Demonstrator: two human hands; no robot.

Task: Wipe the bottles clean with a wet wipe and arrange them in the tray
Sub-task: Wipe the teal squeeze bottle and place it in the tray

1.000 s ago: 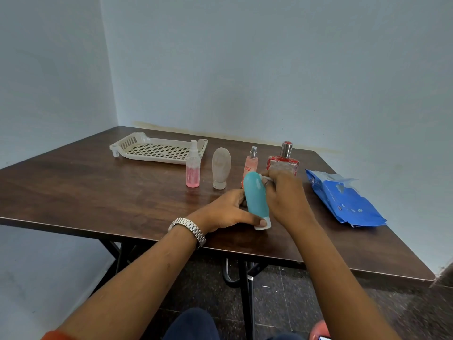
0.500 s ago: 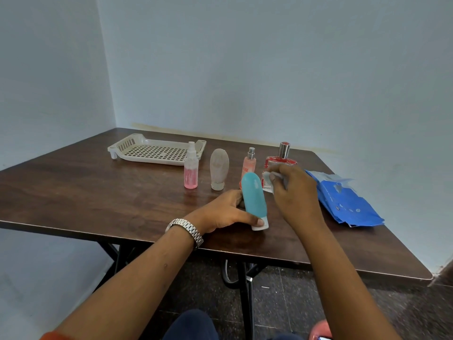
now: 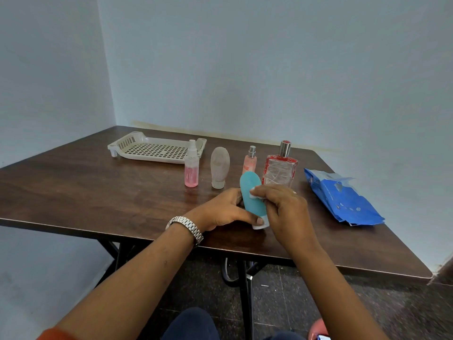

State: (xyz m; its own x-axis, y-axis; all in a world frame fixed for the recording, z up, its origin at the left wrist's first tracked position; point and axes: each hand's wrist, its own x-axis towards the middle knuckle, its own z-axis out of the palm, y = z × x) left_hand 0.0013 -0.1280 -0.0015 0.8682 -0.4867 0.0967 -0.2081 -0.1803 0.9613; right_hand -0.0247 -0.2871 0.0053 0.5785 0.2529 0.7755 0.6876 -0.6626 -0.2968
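Observation:
A teal squeeze bottle [image 3: 250, 190] stands cap-down near the table's front edge. My left hand [image 3: 224, 209] grips it from the left, thumb near its white cap. My right hand [image 3: 285, 209] pinches a small white wet wipe [image 3: 254, 195] against the bottle's right side. Behind them stand a pink spray bottle [image 3: 191, 171], a frosted squeeze bottle [image 3: 220, 166], a slim peach spray bottle [image 3: 250, 161] and a red-trimmed glass perfume bottle [image 3: 280, 169]. The cream slotted tray [image 3: 137, 146] lies at the back left with nothing in it.
A blue wet-wipe pack [image 3: 343, 197] lies open on the right of the brown table [image 3: 98, 192]. Walls close in behind and to the left. The table's front edge runs just under my wrists.
My right hand has come back from beside the perfume bottle to the teal bottle's side, bringing the wipe onto it. My left hand has kept its hold on the bottle.

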